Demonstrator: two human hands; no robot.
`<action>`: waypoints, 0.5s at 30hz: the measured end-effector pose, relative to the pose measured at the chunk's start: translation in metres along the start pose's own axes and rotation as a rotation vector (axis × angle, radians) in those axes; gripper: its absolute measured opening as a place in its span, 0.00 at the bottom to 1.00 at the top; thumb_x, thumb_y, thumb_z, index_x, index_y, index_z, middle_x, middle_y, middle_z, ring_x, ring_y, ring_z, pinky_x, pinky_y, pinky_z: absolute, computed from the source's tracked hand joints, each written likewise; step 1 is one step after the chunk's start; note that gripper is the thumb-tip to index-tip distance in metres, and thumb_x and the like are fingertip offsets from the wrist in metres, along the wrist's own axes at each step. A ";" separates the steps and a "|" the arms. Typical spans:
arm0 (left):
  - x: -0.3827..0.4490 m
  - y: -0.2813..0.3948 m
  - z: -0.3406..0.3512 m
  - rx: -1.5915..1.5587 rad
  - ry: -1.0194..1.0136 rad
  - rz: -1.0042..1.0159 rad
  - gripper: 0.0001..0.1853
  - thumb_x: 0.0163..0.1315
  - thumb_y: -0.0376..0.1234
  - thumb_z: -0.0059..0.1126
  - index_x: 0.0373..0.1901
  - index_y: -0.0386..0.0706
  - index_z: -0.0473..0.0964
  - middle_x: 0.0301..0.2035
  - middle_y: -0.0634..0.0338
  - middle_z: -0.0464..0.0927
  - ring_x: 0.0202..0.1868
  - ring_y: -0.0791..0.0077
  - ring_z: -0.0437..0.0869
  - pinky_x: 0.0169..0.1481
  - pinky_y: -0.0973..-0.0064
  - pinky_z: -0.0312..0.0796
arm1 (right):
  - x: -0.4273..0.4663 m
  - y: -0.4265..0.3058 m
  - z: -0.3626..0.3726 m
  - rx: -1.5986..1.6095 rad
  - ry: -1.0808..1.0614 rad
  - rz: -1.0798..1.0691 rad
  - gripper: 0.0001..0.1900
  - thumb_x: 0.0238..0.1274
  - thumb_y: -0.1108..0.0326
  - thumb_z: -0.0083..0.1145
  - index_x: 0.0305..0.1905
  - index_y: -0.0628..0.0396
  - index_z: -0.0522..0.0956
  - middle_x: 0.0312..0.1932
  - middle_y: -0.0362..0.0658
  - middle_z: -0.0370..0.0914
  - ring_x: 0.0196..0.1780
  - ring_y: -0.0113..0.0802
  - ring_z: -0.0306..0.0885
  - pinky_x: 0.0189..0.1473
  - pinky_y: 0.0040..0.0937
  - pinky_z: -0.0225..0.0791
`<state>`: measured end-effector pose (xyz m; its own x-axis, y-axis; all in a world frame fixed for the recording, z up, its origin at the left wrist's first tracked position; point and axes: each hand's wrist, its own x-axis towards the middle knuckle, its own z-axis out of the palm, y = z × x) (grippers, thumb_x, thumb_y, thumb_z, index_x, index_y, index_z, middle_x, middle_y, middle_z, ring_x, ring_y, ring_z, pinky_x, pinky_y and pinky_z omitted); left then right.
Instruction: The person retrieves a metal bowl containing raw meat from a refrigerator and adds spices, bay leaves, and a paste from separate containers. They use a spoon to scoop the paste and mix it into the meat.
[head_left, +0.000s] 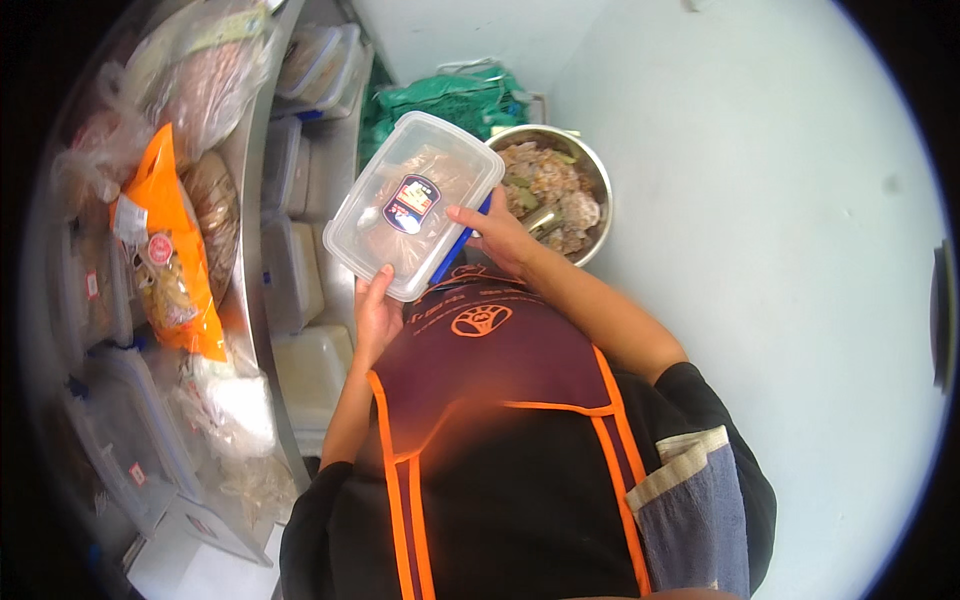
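A clear plastic food container (442, 161) with a translucent lid, a blue clip along one edge and a label is held up in front of my apron, tilted. Through its lid something brownish in clear film shows; I cannot tell what. My left hand (377, 311) holds its near left corner, thumb on top. My right hand (499, 232) grips the edge with the blue clip, thumb on the lid. Just beyond my right hand stands a round steel pot (608, 195) of raw-looking meat pieces with green bits, and a metal utensil (541, 223) rests in it.
Left, a steel-edged shelf (251, 300) carries bagged food, an orange food bag (184, 262) and more containers. A lower shelf beside me holds lidded plastic boxes (289, 274). Behind the held container lies green netting or plastic (450, 97). A pale wall (750, 225) rises at right.
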<state>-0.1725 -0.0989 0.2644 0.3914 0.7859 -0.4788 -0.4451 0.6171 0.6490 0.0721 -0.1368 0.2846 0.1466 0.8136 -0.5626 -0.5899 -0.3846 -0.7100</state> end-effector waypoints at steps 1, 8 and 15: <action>-0.001 -0.001 0.017 0.018 -0.051 -0.014 0.25 0.73 0.29 0.56 0.69 0.35 0.65 0.63 0.50 0.76 0.63 0.60 0.80 0.67 0.59 0.75 | -0.004 -0.003 -0.005 0.079 0.090 -0.002 0.53 0.60 0.59 0.74 0.79 0.40 0.43 0.77 0.50 0.54 0.79 0.50 0.56 0.71 0.67 0.59; -0.002 0.001 0.075 0.218 -0.291 0.006 0.29 0.74 0.32 0.58 0.73 0.35 0.62 0.67 0.52 0.72 0.69 0.62 0.73 0.74 0.60 0.65 | -0.022 -0.045 -0.029 0.352 0.144 -0.378 0.47 0.58 0.69 0.64 0.77 0.41 0.45 0.70 0.50 0.62 0.71 0.50 0.66 0.67 0.59 0.68; 0.028 0.068 0.101 0.170 -0.387 0.099 0.39 0.78 0.59 0.40 0.76 0.37 0.60 0.73 0.47 0.66 0.74 0.54 0.67 0.77 0.52 0.61 | -0.059 -0.128 -0.068 0.339 -0.110 -0.341 0.40 0.60 0.65 0.60 0.77 0.54 0.58 0.69 0.52 0.71 0.70 0.48 0.73 0.70 0.50 0.70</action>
<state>-0.1104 -0.0391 0.3555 0.6410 0.7476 -0.1736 -0.3690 0.4986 0.7844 0.1925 -0.1656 0.3801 0.3024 0.9167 -0.2611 -0.7509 0.0604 -0.6577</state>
